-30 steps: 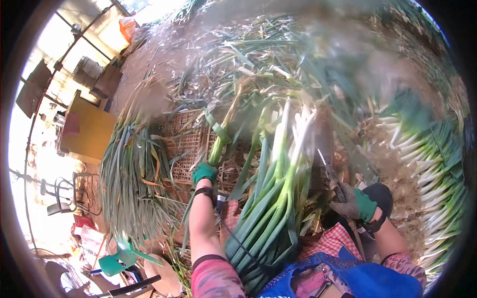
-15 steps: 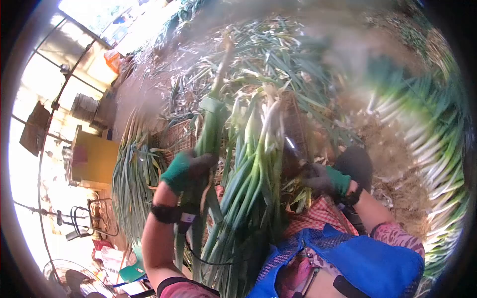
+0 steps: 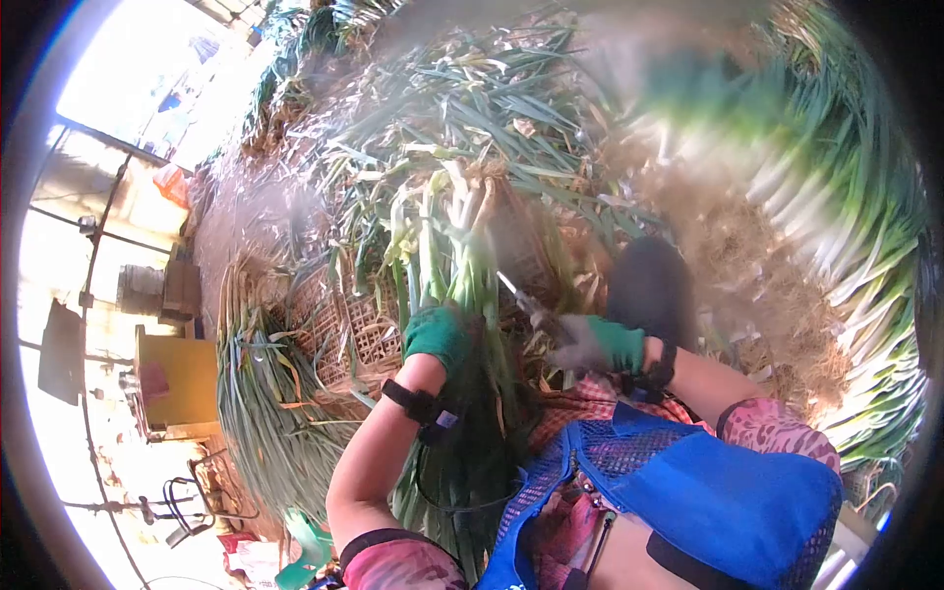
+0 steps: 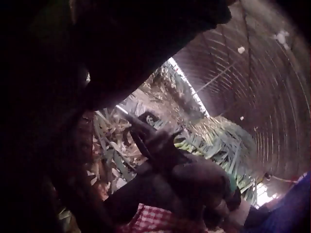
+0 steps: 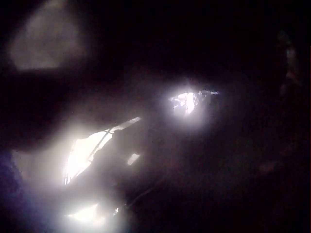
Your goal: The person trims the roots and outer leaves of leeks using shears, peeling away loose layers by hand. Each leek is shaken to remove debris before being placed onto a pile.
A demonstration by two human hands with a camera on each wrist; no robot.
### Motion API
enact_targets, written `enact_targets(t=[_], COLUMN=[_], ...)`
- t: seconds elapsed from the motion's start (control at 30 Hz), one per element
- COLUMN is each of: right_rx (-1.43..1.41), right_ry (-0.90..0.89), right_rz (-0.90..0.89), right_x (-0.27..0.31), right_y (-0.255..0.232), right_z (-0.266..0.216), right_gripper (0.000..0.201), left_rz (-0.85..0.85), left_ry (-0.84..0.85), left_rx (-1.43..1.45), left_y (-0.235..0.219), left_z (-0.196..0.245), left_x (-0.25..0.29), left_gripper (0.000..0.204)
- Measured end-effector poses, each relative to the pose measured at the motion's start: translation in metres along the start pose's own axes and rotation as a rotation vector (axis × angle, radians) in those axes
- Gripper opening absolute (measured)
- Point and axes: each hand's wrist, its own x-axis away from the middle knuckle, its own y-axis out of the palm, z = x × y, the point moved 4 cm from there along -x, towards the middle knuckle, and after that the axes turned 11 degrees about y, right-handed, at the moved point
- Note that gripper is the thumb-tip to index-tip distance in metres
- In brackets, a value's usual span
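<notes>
Long green onions lie in a bundle over the person's lap, pale root ends pointing away and dark leaves hanging toward the body. The green-gloved left hand grips stalks at the bundle's left side, its fingers partly hidden by the glove back and leaves. Just right of the bundle, the right hand, in a grey and green glove, holds an air blow gun with a thin metal nozzle pointing at the stalks. The left wrist view shows this blow gun in dark outline; the right wrist view is nearly black.
A heap of untrimmed green onions lies at left beside a woven crate. Loose leaves litter the ground ahead. Cleaned green onions form a long row at right. A yellow box stands far left.
The left hand lifted a green onion from the left and brought it rightward to the bundle. The right hand with the blow gun moved left, closer to the stalks. The head view turned.
</notes>
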Motion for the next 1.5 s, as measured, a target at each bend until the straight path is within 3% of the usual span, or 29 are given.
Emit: enact_targets(t=[0.07,0.1,0.17,0.27,0.37,0.4,0.47,0.53,0.57,0.67,0.77,0.83,0.9,1.0,1.07,1.1,1.23,1.33,1.5], right_rx=[-0.039,-0.069,0.058,0.039,0.105,0.099,0.089,0.110,0.095,0.134,0.130,0.139,0.135,0.160,0.180,0.173,0.254,0.174,0.227], right_ry=[-0.102,0.010,-0.021,0.012,0.115,0.077,0.009,0.087,0.145,0.165,0.118,0.108,0.116,0.060,0.059,0.128,0.075,0.090,0.056], right_rz=[0.072,-0.007,0.045,0.102,0.269,0.225,0.139,0.160,0.175,0.204,0.148,0.187,0.162,0.233,0.347,0.359,0.342,0.302,0.413], right_x=[-0.003,0.002,-0.006,-0.031,-0.043,-0.041,-0.025,-0.023,-0.023,-0.024,-0.026,-0.040,-0.047,-0.080,-0.086,-0.085,-0.078,-0.112,-0.164], right_y=[-0.005,-0.003,-0.002,-0.015,-0.029,-0.026,-0.017,-0.017,-0.020,-0.021,-0.015,-0.010,-0.018,-0.038,-0.047,-0.045,-0.043,-0.049,-0.080], right_z=[-0.015,-0.013,-0.015,-0.009,-0.010,-0.012,-0.024,-0.018,-0.014,-0.001,0.003,0.014,-0.006,0.002,-0.004,0.000,-0.005,0.007,-0.012], right_gripper=[0.053,0.045,0.045,0.047,0.051,0.051,0.053,0.053,0.056,0.057,0.056,0.052,0.052,0.058,0.060,0.062,0.064,0.064,0.056], left_rz=[-0.012,-0.041,-0.072,-0.381,-0.283,-0.252,-0.340,-0.386,-0.453,-0.277,-0.054,-0.009,0.026,-0.153,-0.111,-0.107,-0.125,-0.155,-0.063], left_ry=[0.060,0.093,0.115,0.253,0.314,0.333,0.274,0.292,0.183,0.146,0.098,0.073,0.049,0.037,0.060,0.056,0.017,0.039,-0.004], left_rx=[-0.015,-0.008,-0.018,-0.088,0.086,0.144,0.233,0.295,0.259,0.240,0.016,0.031,0.008,0.047,0.031,0.028,0.092,0.163,0.210], left_y=[0.003,0.007,0.008,-0.001,0.024,0.032,0.030,0.026,0.030,0.038,0.037,0.048,0.055,0.061,0.050,0.048,0.045,0.052,0.054], left_z=[0.005,0.006,0.012,0.030,0.027,0.025,0.036,0.046,0.045,0.037,0.041,0.034,0.028,0.016,0.019,0.018,0.015,0.006,-0.006], left_x=[-0.007,-0.007,-0.009,-0.016,-0.025,-0.029,-0.029,-0.027,-0.030,-0.027,-0.021,-0.028,-0.038,-0.054,-0.050,-0.050,-0.050,-0.054,-0.044], left_gripper=[0.046,0.045,0.042,0.043,0.039,0.038,0.043,0.045,0.047,0.054,0.066,0.066,0.058,0.053,0.041,0.039,0.035,0.038,0.033])
